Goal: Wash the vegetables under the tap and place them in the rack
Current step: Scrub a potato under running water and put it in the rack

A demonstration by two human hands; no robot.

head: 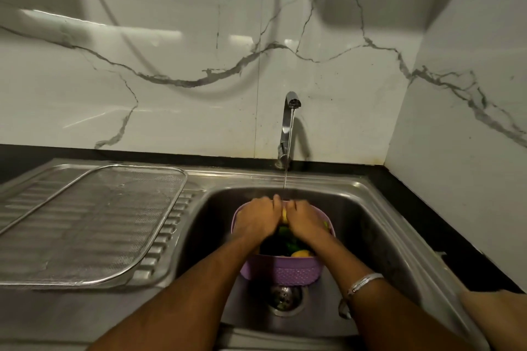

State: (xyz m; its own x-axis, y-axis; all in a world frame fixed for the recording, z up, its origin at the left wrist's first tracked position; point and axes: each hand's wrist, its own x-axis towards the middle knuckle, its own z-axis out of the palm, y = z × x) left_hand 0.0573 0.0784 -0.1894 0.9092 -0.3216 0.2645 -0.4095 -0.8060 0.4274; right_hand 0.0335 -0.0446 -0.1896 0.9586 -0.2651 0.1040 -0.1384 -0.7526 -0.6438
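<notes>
Yellow shows between the two hands: a yellow vegetable (284, 216) is held over the far side of the purple basket (281, 272), just below the thin stream falling from the tap (287, 128). The left hand (258, 215) and right hand (304, 216) meet around it, fingers curled on it from either side; its long axis is hidden by them. More vegetables (288, 245), green and yellow, lie in the basket, which stands in the sink (370, 225) above the drain (283, 298). The mesh rack (85, 222) lies well to the left on the drainboard, so the left hand is nearer to it. No writing or brand is legible.
</notes>
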